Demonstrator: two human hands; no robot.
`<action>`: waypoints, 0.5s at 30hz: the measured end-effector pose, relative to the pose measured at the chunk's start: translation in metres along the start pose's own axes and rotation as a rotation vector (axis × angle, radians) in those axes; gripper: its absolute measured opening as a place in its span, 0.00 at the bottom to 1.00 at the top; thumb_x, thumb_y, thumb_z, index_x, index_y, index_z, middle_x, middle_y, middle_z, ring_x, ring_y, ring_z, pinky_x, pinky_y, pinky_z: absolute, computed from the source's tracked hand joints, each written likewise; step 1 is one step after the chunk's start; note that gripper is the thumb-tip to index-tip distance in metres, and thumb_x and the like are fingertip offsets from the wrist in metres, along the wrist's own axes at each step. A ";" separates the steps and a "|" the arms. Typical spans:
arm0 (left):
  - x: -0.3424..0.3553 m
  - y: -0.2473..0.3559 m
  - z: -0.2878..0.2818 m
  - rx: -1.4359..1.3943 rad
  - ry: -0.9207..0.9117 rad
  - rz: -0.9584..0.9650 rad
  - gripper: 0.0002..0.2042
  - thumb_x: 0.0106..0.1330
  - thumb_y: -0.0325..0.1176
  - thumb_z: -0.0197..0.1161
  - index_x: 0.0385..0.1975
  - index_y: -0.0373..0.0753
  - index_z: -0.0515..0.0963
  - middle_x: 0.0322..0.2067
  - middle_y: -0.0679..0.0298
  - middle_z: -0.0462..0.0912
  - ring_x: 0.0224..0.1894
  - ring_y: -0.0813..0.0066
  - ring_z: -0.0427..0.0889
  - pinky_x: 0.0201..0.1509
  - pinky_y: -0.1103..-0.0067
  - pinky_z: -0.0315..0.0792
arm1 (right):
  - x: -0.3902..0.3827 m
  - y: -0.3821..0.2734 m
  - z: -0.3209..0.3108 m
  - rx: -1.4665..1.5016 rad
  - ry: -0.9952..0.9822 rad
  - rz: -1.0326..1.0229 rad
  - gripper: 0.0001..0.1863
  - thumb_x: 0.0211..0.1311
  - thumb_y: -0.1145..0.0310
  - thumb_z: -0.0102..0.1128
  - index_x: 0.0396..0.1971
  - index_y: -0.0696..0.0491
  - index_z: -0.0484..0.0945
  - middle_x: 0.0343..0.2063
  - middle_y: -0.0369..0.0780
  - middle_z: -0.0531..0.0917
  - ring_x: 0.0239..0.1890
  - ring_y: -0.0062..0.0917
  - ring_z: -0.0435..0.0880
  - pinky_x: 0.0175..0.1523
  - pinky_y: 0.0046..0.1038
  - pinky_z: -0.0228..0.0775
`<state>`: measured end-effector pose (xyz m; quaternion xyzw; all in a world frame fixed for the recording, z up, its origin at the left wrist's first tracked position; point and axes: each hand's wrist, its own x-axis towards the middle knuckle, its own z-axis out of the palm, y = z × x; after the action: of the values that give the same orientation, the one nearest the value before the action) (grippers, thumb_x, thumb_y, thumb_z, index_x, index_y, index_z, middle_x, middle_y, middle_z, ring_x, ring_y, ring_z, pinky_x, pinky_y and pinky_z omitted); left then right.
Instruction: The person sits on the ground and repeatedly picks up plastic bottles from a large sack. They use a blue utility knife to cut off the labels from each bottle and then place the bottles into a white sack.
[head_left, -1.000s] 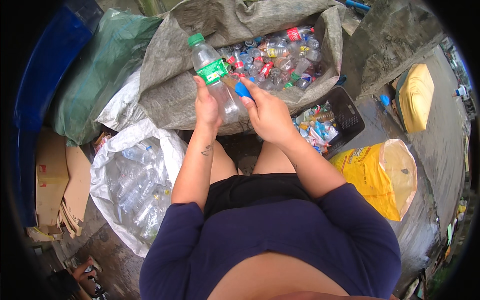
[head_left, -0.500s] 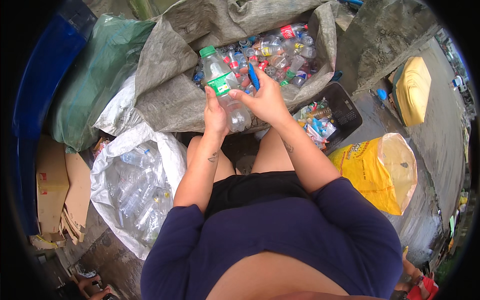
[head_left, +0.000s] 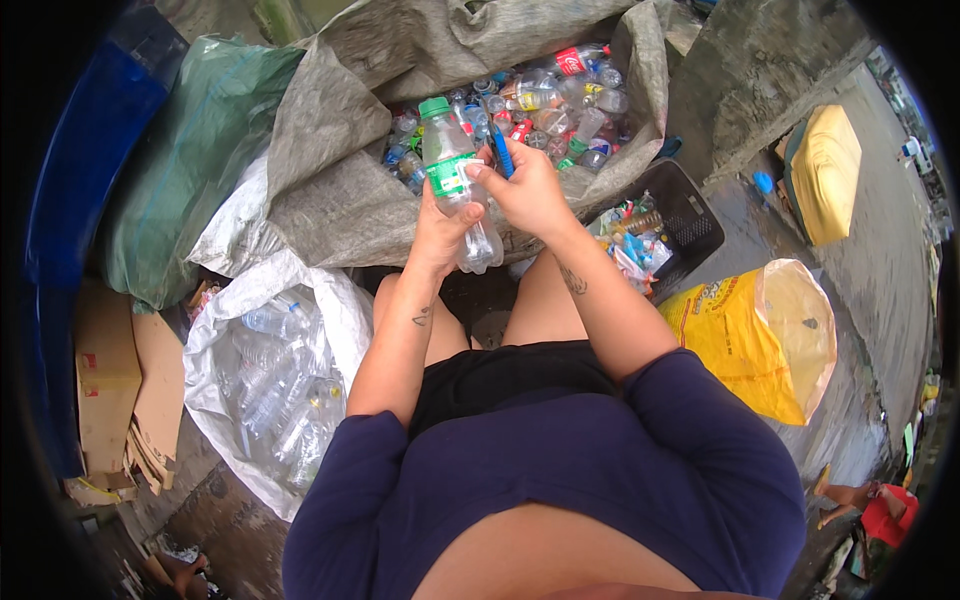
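A clear plastic bottle with a green cap and a green label stands tilted over my lap. My left hand is closed round its lower half, the thumb across the front. Held in my right hand is a slim blue-handled tool with a dark upper end; its exact kind is hard to make out. My right thumb and fingers touch the bottle at the label's right edge. Behind them, a big grey woven sack gapes around many small used bottles.
A white sack of clear bottles stands at my left. To my right are a black crate with wrappers and an open yellow sack. A green sack and cardboard lie far left. Another person's limb shows lower right.
The bottle has shifted slightly right and down. My left thumb has come across its front, and my right thumb and fingers have moved in at the label's edge.
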<state>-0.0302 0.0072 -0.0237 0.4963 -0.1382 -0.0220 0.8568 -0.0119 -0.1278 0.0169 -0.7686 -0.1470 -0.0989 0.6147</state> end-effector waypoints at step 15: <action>-0.007 -0.005 -0.044 -0.356 -0.205 -0.373 0.29 0.48 0.32 0.64 0.52 0.29 0.64 0.46 0.52 0.73 0.43 0.63 0.79 0.46 0.68 0.77 | 0.025 0.036 -0.114 0.497 0.452 0.197 0.05 0.55 0.75 0.59 0.30 0.57 0.73 0.20 0.36 0.77 0.17 0.16 0.75 0.20 0.18 0.66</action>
<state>-0.0249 0.0432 -0.0507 0.3501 -0.1242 -0.2534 0.8932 0.0268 -0.2436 0.0181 -0.5645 0.0483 -0.1678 0.8067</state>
